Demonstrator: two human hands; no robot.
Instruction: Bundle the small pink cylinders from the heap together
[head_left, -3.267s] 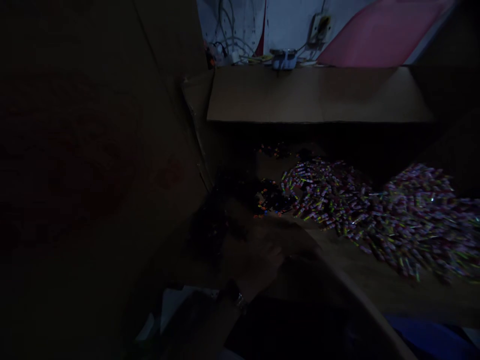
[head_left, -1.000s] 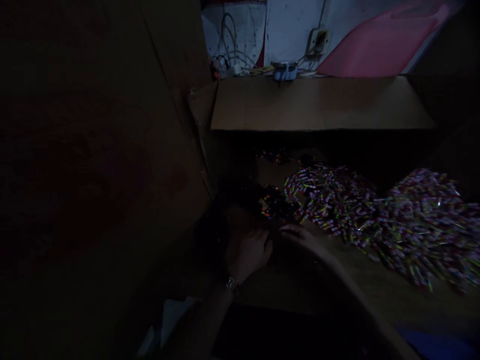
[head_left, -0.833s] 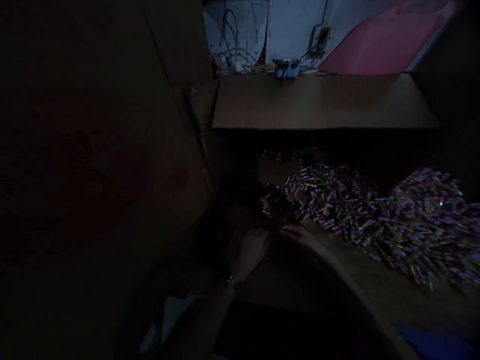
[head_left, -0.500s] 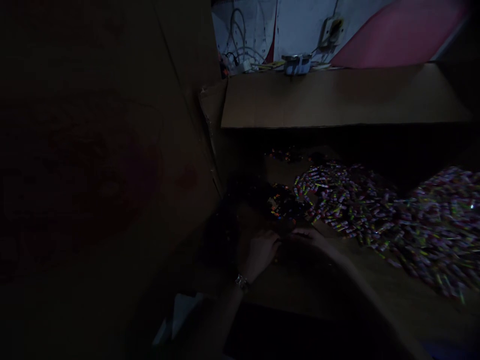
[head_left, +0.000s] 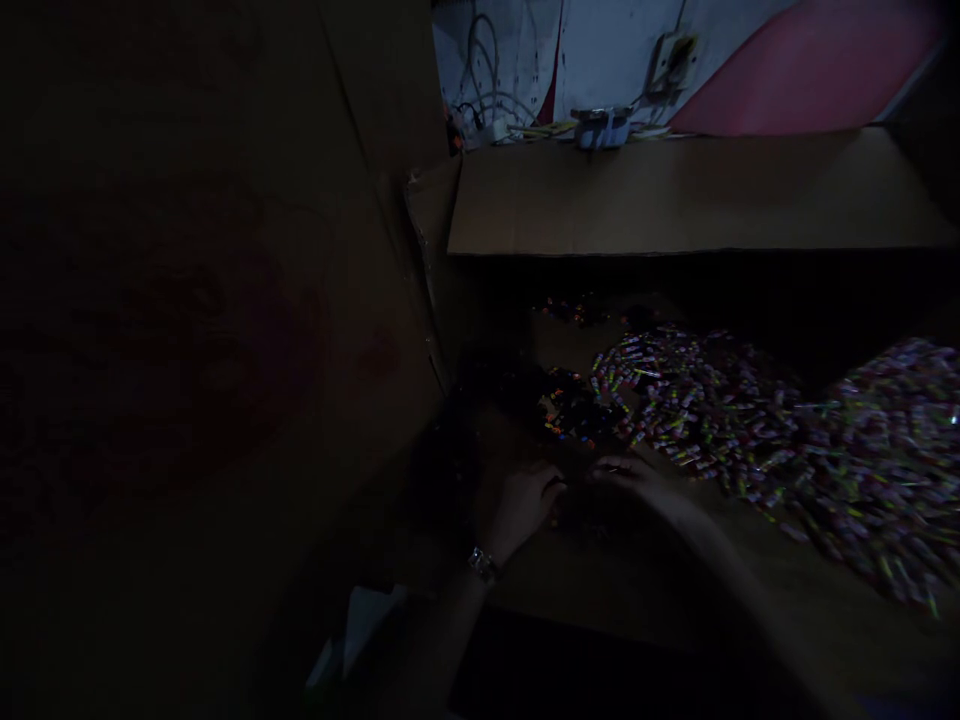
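Observation:
The light is very dim. My left hand (head_left: 525, 502), with a shiny metal band at its wrist, is low over the surface, its fingers bent inward. Just right of it, my right hand (head_left: 628, 474) faces it with fingers curled together. The fingertips are close to each other, and whatever they pinch is too dark to make out. Beyond them lies a scatter of small dark pieces with orange bits (head_left: 574, 408). Beside my right hand a large heap of small, shiny, stick-like pieces (head_left: 690, 400) in pale, red and yellow-green spreads to the right.
A cardboard flap (head_left: 675, 195) runs along the back, with a small grey-blue object (head_left: 602, 128) on its top edge. Cables (head_left: 484, 70) and a wall socket (head_left: 673, 60) are behind. A tall brown panel (head_left: 360, 300) stands on the left. A pale sheet-like piece (head_left: 369, 620) lies at lower left.
The whole view has shifted slightly. My right hand has moved a little away from my left, so the gap between the fingertips looks slightly wider. The heaps look the same.

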